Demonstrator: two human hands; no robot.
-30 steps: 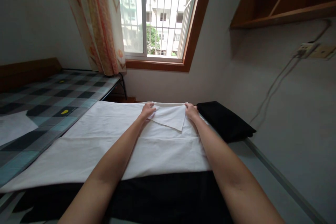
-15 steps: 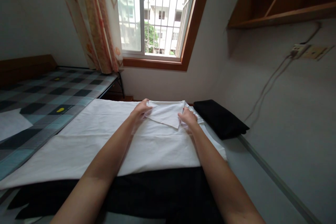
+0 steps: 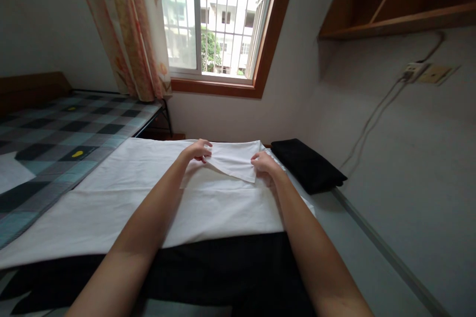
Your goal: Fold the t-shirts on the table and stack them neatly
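A white cloth point(image 3: 208, 203) lies spread flat over a dark sheet point(image 3: 223, 277) on the surface in front of me. Its far edge is folded back into a triangular flap point(image 3: 234, 161). My left hand point(image 3: 196, 151) pinches the left end of that flap with curled fingers. My right hand point(image 3: 263, 166) grips the flap's right corner near its tip. Both forearms reach forward over the cloth.
A folded black cloth point(image 3: 307, 166) lies at the far right beside the wall. A bed with a checked blue and black cover point(image 3: 67, 133) stands to the left. Ahead is a window point(image 3: 211, 20) with a curtain point(image 3: 126, 29). A wooden shelf point(image 3: 394, 5) and a wall socket point(image 3: 412, 70) hang on the right.
My right hand slid from the far right corner down toward me along the flap's edge. My left hand shifted slightly nearer too. The fold has been drawn a little toward me.
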